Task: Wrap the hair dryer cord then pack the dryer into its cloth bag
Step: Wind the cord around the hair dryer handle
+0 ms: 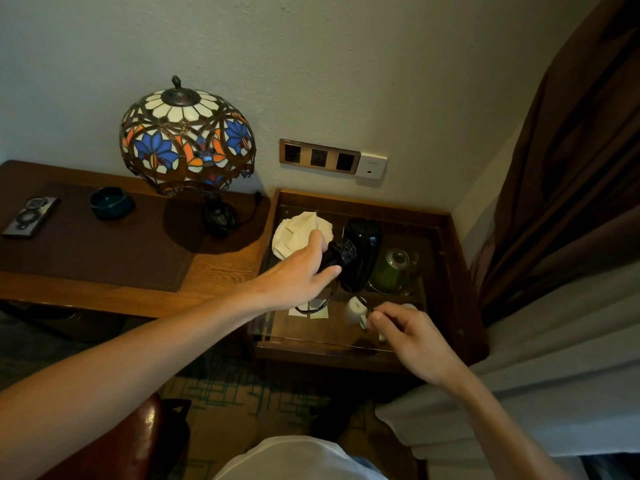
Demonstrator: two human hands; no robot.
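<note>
Presently: one hair dryer (360,252), left hand (304,271) gripping its cord-wrapped handle; right hand (408,330) pinching cord (311,308); one cloth bag (298,233) on tabletop (446,271).

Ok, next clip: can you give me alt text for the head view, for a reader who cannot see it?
Over a glass-topped side table, the left hand grips the black hair dryer by its cord-wrapped handle while the right hand pinches the loose end of the cord. A cream cloth bag lies behind the left hand, and a stained-glass lamp stands on the desk to the left.
</note>
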